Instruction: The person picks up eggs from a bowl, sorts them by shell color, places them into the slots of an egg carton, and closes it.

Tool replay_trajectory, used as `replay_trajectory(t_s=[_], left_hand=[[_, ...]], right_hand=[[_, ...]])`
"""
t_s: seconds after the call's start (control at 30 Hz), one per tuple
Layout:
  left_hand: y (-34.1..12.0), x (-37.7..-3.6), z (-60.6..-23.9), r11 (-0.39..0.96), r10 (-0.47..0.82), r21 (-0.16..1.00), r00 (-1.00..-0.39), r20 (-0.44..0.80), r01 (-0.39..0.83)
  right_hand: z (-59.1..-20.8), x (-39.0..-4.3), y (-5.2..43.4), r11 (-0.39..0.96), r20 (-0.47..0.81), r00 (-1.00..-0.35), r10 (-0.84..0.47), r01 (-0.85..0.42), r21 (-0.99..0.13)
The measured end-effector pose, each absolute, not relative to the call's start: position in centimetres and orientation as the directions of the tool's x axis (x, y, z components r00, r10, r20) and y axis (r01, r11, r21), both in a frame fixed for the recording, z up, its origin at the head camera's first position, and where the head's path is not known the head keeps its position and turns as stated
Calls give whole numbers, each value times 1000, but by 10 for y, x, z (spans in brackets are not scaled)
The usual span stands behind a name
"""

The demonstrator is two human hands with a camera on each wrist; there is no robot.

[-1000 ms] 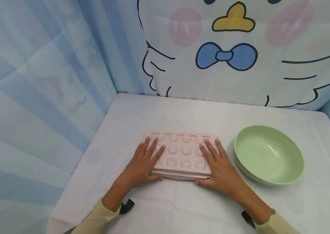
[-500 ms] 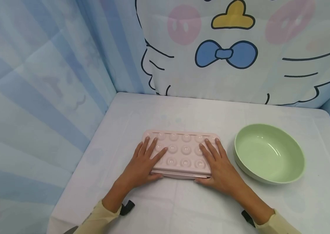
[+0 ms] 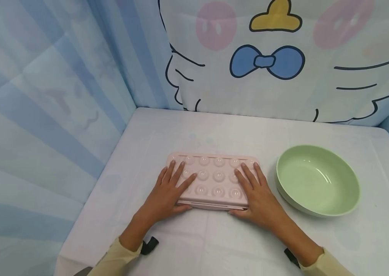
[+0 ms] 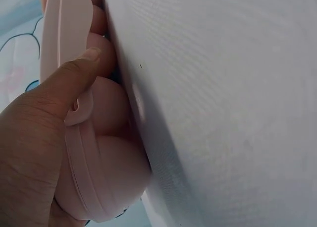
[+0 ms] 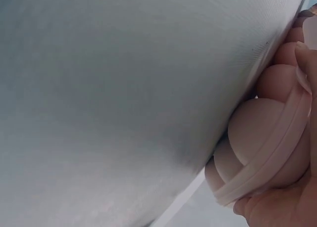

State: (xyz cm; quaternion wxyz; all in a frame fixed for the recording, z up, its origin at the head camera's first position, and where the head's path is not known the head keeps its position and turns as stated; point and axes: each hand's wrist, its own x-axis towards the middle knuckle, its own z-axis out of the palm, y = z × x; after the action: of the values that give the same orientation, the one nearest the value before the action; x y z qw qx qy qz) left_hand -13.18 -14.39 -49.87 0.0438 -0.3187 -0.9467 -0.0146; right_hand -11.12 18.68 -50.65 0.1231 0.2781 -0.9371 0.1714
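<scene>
Fingers [image 3: 177, 172] of left hand [image 3: 166, 195]: straight, spread flat over left end of pink mould tray [image 3: 215, 180], tips among the domes; thumb [image 4: 69, 83] laid along the near rim, pressing the edge in the left wrist view. Fingers of right hand [image 3: 258, 197]: likewise straight and flat across right end of the same tray, thumb at the near edge; only a sliver of that hand visible in the right wrist view, beside the tray's rounded cups [image 5: 270, 138] and rim. Neither hand curled round anything; both resting on top, palms down. Tray: rectangular, pale pink, three rows of round domes, lying flat on white table [image 3: 215, 130], near the middle, long side toward the person. Underside cups touching the cloth surface in both wrist views. Sleeves: pale yellow, at both wrists, with dark straps below. Green bowl [image 3: 318, 207]: round, shallow, upright, just right of the tray, apart from it and from the right hand. Backdrop [image 3: 266, 61]: fabric with cartoon bird, blue bow tie, yellow beak, pink cheeks; blue-striped curtain [image 3: 42, 96] at left.
</scene>
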Motion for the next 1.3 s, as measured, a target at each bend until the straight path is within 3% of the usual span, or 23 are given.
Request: replay_trajectory(t_s=[0.2,0.7,0.93,1.3], left_hand=[[-145,-132,-502,791,607,-11,-783,136,612],[-154,-133,-509,780,588,94,-776,227,618],[-156,-133,-510,773,598,98,-771,220,627],[-148,-152,-514,780,599,103,-784,167,618]], right_hand=[[-507,-109,185,799,331,-823,-462,-548,-248],[-511,-108,179,807,303,-848,-436,-517,-286],[-513,-105,177,809,289,-859,-423,-502,-306],[-512,-119,183,853,253,-879,-405,-463,-241]])
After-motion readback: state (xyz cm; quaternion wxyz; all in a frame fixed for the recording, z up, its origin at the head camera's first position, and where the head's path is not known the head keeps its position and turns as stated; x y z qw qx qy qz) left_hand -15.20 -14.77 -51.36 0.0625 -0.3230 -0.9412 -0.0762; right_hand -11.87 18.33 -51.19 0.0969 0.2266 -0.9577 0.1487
